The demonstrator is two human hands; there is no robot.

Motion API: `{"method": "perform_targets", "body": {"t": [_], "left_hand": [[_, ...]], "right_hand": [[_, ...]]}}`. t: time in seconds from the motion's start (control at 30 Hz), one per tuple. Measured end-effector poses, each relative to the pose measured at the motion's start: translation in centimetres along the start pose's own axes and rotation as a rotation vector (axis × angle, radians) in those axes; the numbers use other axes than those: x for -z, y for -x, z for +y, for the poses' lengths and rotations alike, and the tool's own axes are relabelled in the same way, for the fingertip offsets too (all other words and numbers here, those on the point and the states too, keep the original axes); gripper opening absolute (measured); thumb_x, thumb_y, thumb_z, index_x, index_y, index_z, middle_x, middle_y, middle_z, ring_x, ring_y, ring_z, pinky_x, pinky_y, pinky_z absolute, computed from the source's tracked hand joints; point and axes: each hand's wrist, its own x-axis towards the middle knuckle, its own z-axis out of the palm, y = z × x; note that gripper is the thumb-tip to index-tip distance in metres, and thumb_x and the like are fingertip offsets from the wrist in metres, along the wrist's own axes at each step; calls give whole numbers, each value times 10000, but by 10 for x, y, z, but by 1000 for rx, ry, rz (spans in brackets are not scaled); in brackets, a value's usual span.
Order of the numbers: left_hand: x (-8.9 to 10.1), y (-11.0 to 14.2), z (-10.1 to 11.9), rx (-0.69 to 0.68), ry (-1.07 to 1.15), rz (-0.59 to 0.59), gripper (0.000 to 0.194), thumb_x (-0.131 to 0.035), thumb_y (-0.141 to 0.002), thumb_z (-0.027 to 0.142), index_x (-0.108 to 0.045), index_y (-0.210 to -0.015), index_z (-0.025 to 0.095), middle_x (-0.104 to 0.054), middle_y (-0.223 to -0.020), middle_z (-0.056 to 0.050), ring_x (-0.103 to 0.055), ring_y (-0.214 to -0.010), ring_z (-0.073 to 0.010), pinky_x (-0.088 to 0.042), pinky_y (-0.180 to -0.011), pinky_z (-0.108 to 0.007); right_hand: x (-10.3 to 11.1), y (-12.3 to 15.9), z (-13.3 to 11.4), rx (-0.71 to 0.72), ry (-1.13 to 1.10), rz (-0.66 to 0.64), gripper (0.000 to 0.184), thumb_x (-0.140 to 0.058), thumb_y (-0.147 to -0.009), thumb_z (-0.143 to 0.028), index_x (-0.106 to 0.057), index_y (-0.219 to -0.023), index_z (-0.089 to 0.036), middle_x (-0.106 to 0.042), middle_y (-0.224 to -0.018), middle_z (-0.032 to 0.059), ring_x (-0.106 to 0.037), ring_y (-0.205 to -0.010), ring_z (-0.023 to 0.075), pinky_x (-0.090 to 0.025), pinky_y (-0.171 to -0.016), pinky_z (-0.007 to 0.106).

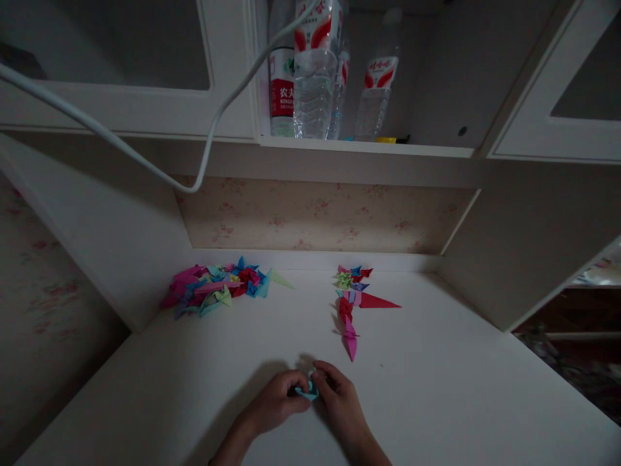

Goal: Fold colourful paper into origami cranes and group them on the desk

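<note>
Between my two hands, low in the head view, is a small folded piece of light teal paper (308, 391). My left hand (284, 396) pinches its left side between thumb and fingers. From the other side my right hand (336, 388) grips it, with thumb and fingertips closed at its upper right edge. Fingers cover much of the paper, so its full shape is hidden. Straight ahead of my right hand lies a pink folded paper piece (350, 340), its point toward me. It adjoins a red folded piece (345, 309).
A heap of colourful folded papers (208, 288) lies at the back left of the white table (412, 395). A smaller group (345, 279) with a long red paper spike (378, 301) lies back centre. Plastic bottles (315, 90) stand on the shelf above; a white cable (194, 188) hangs in front.
</note>
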Motion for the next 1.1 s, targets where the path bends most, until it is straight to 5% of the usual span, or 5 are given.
{"method": "perform_targets", "body": {"t": [0.17,0.37,0.57,1.1], "left_hand": [[-2,-5,-6,-27,173,84,128,-613,-722,229,-584,-829,164,-456,-674,57,-418,-630,-101,-314,-568,-209],[-1,-12,-18,21,342,122,389,-588,-807,405,-505,-1127,199,-455,-705,67,-292,-471,-63,-191,-432,-208],[-5,-12,-12,-64,121,139,226,-569,-824,369,-557,-750,155,-413,-653,49,-378,-617,-107,-287,-555,-222],[-6,-14,-20,15,217,223,217,-547,-827,375,-552,-754,170,-388,-580,72,-316,-496,-83,-234,-467,-207]], "right_hand": [[2,1,1,-14,-114,87,409,-692,-739,-490,-678,-972,-154,-595,-648,0,-480,-537,122,-373,-488,227],[4,2,0,-50,-288,165,423,-703,-750,-472,-629,-1026,-160,-500,-623,-45,-395,-493,82,-310,-447,200],[3,1,2,-47,-284,158,388,-693,-764,-468,-627,-999,-167,-494,-604,-48,-416,-512,91,-314,-457,200],[1,2,-3,-95,-332,160,426,-738,-696,-482,-637,-951,-157,-499,-622,-42,-413,-498,87,-315,-443,202]]}}
